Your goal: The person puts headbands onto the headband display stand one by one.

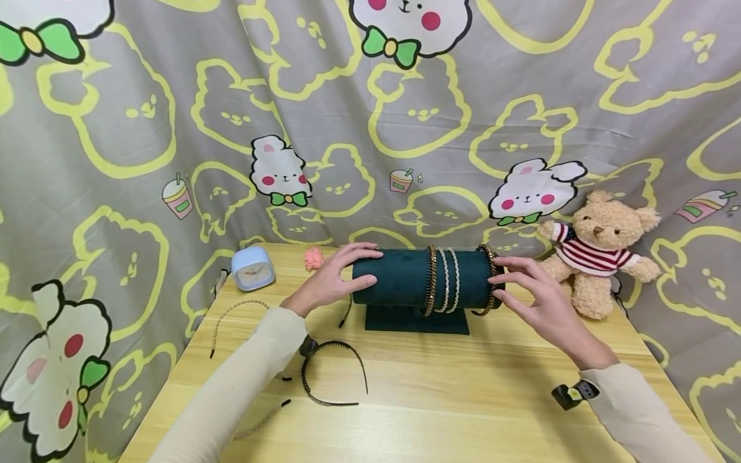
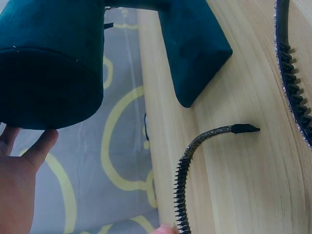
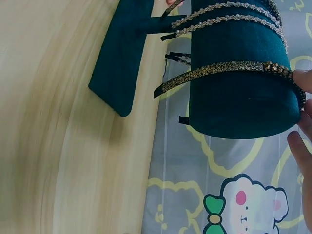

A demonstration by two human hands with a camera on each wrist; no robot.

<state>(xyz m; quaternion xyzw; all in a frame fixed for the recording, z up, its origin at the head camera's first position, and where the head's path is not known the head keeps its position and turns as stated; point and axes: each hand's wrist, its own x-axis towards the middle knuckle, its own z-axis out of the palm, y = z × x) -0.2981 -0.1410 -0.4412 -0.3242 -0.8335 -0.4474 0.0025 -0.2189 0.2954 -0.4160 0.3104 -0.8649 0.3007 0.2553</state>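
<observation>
Both hands [image 1: 332,280] – fingers on stand [image 1: 405,280]

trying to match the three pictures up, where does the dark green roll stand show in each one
Head: the green roll stand sits mid-table between both hands.
Left wrist: its bare end fills the upper left, foot to the right.
Right wrist: its banded end is upper right.
Shared landmark: the stand's flat foot.
</observation>
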